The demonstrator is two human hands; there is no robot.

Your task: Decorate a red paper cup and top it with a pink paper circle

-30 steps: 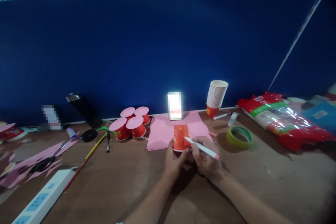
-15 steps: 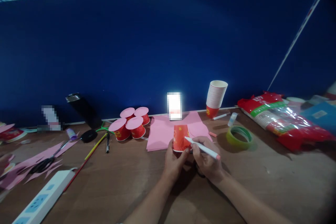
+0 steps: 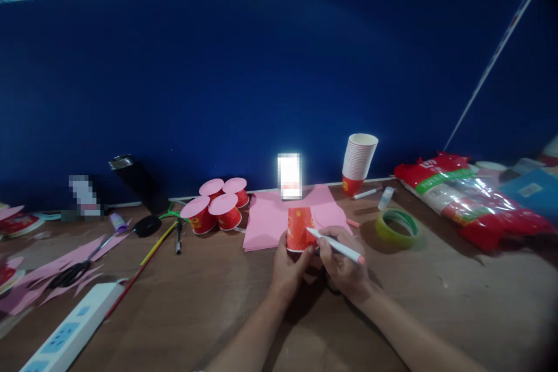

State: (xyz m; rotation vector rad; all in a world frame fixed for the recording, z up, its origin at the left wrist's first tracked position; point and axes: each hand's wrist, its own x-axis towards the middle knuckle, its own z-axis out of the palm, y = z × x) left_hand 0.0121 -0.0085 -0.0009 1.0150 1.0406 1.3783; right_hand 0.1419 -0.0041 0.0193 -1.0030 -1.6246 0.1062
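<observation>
Upside down, a red paper cup (image 3: 299,225) is gripped near its rim by my left hand (image 3: 290,270). My right hand (image 3: 344,264) is closed around a white marker (image 3: 342,249) with a pinkish end, its tip at the cup's right side. Whether the tip touches the cup I cannot tell. Behind the cup lies a stack of pink paper (image 3: 265,218), with a pink paper disc (image 3: 329,216) on it. Several red cups topped with pink discs (image 3: 224,203) stand to the left. A dark object under my right hand is mostly hidden.
On the right are a cup stack (image 3: 360,160), a capped marker (image 3: 367,193), a tape roll (image 3: 397,228) and a plastic bag of cups (image 3: 453,197). Scissors (image 3: 72,273), pink scraps, a power strip (image 3: 72,325) and a black bottle (image 3: 137,183) occupy the left.
My hands, the cup and the marker are almost in the same place. At the far left edge, another person's hand has gone from view, leaving a red cup with a pink disc.
</observation>
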